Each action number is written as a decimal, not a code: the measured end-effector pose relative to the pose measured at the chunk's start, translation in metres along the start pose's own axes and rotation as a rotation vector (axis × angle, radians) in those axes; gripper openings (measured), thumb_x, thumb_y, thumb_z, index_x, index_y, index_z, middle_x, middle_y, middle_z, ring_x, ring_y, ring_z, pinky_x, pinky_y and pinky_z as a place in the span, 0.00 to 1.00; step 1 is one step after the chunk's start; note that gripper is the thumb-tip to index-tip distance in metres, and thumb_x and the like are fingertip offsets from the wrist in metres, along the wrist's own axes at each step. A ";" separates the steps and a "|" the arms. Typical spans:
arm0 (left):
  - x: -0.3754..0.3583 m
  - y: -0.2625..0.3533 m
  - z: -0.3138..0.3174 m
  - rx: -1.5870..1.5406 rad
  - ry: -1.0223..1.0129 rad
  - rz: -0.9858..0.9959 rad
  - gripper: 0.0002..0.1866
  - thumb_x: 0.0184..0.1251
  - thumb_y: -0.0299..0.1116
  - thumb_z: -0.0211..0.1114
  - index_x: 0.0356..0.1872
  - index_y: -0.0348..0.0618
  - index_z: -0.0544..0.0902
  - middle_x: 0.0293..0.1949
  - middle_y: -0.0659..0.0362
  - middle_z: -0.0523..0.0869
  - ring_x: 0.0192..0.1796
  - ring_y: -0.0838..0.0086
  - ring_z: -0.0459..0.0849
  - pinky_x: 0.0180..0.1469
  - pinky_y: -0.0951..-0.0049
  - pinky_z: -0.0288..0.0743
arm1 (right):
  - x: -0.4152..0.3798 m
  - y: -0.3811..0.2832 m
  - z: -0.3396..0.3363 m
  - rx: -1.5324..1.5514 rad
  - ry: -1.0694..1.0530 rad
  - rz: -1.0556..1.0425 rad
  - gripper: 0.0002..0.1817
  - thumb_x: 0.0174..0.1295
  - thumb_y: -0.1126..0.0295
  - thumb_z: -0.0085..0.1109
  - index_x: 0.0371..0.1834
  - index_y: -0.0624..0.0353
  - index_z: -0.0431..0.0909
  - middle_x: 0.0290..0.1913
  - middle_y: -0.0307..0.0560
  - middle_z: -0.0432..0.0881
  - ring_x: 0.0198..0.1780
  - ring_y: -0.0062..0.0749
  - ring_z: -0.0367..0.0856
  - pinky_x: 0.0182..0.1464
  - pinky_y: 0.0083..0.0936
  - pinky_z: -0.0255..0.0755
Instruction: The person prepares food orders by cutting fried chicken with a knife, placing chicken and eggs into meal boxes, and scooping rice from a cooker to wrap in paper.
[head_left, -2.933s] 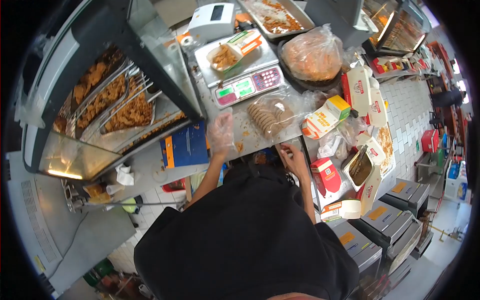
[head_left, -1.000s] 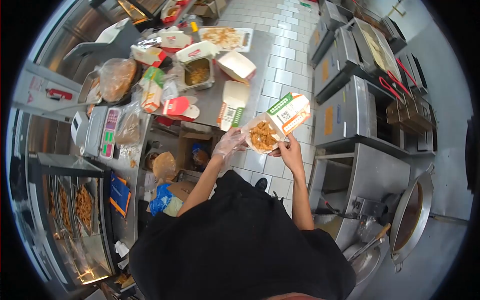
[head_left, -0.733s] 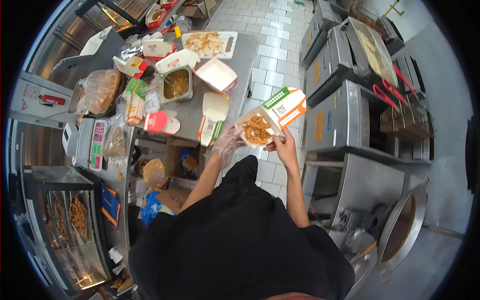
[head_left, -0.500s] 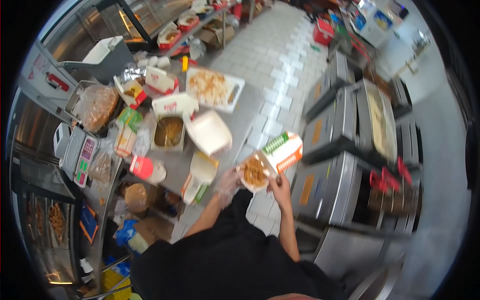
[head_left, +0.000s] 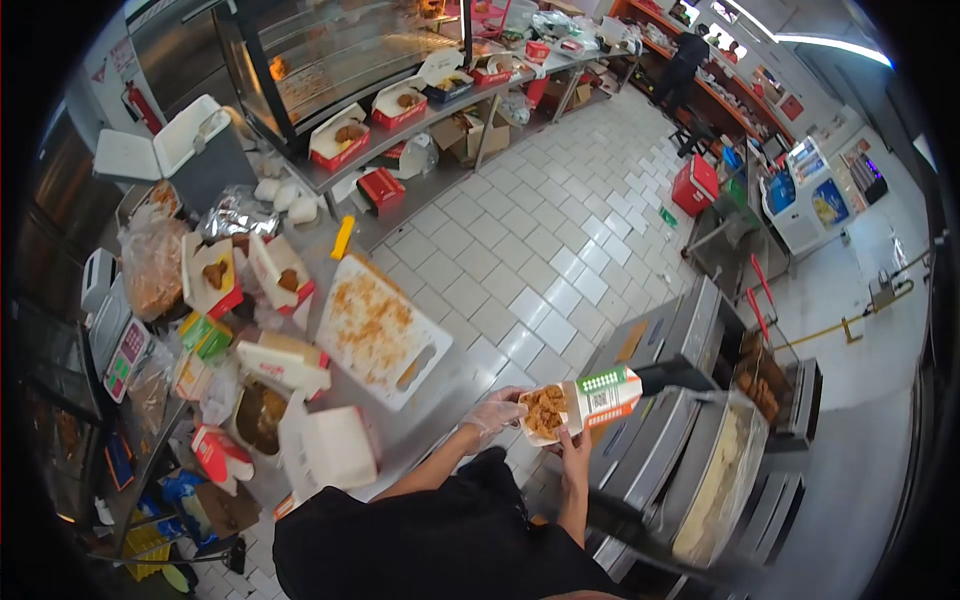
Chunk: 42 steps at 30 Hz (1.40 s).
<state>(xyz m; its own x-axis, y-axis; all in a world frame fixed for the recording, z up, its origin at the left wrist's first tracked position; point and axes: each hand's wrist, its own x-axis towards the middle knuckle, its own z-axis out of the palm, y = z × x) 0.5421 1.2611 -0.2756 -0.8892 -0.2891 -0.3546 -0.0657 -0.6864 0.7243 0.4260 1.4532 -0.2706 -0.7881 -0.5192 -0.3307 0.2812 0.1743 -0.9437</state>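
Note:
A small takeaway box (head_left: 610,395) with a white, green and orange lid folded open is held up in front of my body. Golden-brown fried food pieces (head_left: 545,410) fill its tray. My left hand (head_left: 493,415), in a clear plastic glove, grips the box's left edge. Bare, my right hand (head_left: 574,450) holds it from the near side, its fingers partly hidden under the box. To the left, a white cutting board (head_left: 385,330) covered in crumbs lies on the metal counter (head_left: 425,420). An open cream-coloured box (head_left: 325,450) stands nearer to me.
Several red-and-white boxes with food crowd the counter, near a metal pan (head_left: 260,418), a scale (head_left: 125,355) and a grey cooler (head_left: 185,150). Metal fryers (head_left: 650,450) stand on my right. A tiled aisle (head_left: 540,240) leads to a person in dark clothes (head_left: 682,70).
My view has swung up and to the left, bringing in more of the aisle and the back shelves. Both hands still hold the box, whose lid now points more to the right.

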 end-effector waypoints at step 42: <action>0.568 0.495 -0.290 -0.329 1.361 0.792 0.23 0.71 0.32 0.64 0.63 0.32 0.75 0.53 0.53 0.85 0.53 0.70 0.84 0.56 0.69 0.79 | 1.014 -0.309 0.480 -0.240 -1.183 0.108 0.27 0.70 0.52 0.61 0.66 0.55 0.72 0.56 0.47 0.83 0.47 0.32 0.85 0.45 0.28 0.77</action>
<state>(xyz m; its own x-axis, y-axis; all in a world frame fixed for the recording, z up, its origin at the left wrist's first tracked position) 0.1356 0.5637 -0.2894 0.4044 -0.8501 -0.3373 0.4478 -0.1376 0.8835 -0.1970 0.4710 -0.3105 0.2563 -0.9142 -0.3140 0.1070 0.3497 -0.9307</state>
